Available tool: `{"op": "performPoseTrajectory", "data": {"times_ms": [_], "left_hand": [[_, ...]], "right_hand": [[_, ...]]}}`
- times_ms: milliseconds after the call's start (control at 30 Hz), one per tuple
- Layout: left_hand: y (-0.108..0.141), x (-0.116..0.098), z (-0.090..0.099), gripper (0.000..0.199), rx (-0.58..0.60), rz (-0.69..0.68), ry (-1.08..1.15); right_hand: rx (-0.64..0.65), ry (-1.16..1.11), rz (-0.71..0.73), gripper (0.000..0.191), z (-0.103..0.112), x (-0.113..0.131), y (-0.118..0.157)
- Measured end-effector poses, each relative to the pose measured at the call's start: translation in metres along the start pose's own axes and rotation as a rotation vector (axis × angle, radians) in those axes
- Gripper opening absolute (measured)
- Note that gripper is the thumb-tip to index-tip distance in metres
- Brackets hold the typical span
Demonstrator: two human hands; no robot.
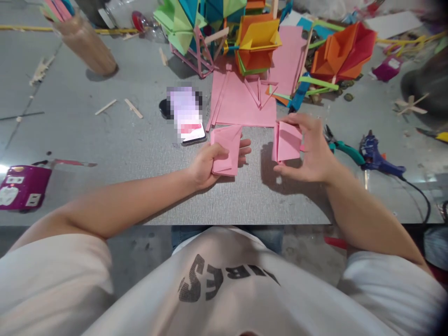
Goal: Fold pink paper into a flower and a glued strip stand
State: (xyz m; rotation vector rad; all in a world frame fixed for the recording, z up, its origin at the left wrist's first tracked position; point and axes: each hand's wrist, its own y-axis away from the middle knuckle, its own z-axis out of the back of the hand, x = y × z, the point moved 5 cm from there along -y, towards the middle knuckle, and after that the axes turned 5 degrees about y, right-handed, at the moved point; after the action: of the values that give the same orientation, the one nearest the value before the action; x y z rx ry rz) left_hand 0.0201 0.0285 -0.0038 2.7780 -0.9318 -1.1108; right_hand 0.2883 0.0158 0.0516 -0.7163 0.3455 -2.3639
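Several folded pink papers (229, 156) lie stacked in my left hand (206, 164), the thumb pressed on top and the fingers stretched beneath. To the right, my right hand (315, 151) pinches a folded pink paper piece (290, 141) between thumb and fingers, just above the grey table (252, 200). The two hands are apart. Beyond them lie flat pink sheets (241, 105) with thin folded pink strips on top. A phone (194, 135) with a blurred, lit screen rests left of the sheets.
Colourful folded-paper shapes (257, 44) stand at the back, with an orange and red one (345, 53) to the right. Pliers (345, 149) and a blue glue gun (380, 156) lie on the right. A tan cup (87, 44) and a purple power socket block (26, 186) are on the left.
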Motion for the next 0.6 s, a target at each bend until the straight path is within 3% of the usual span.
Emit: {"op": "performPoseTrajectory", "data": {"times_ms": [67, 200, 300, 433, 600], "left_hand": [[-0.001, -0.002, 0.002, 0.053, -0.026, -0.041, -0.008], [-0.001, 0.0, 0.004, 0.056, -0.028, -0.013, 0.005], [-0.001, 0.002, 0.002, 0.057, 0.018, 0.067, 0.053], [0.001, 0.004, -0.002, 0.053, 0.056, 0.181, 0.089], [0.0, 0.011, -0.004, 0.045, 0.042, 0.249, 0.084]], "right_hand": [[0.123, 0.085, -0.045, 0.107, -0.003, 0.001, -0.001], [0.328, 0.16, -0.107, 0.112, -0.033, 0.003, -0.005], [0.317, 0.15, -0.141, 0.106, -0.049, -0.002, -0.008], [0.309, 0.073, -0.16, 0.081, -0.058, -0.007, -0.009], [0.276, -0.107, -0.172, 0.069, -0.07, 0.004, -0.013]]}}
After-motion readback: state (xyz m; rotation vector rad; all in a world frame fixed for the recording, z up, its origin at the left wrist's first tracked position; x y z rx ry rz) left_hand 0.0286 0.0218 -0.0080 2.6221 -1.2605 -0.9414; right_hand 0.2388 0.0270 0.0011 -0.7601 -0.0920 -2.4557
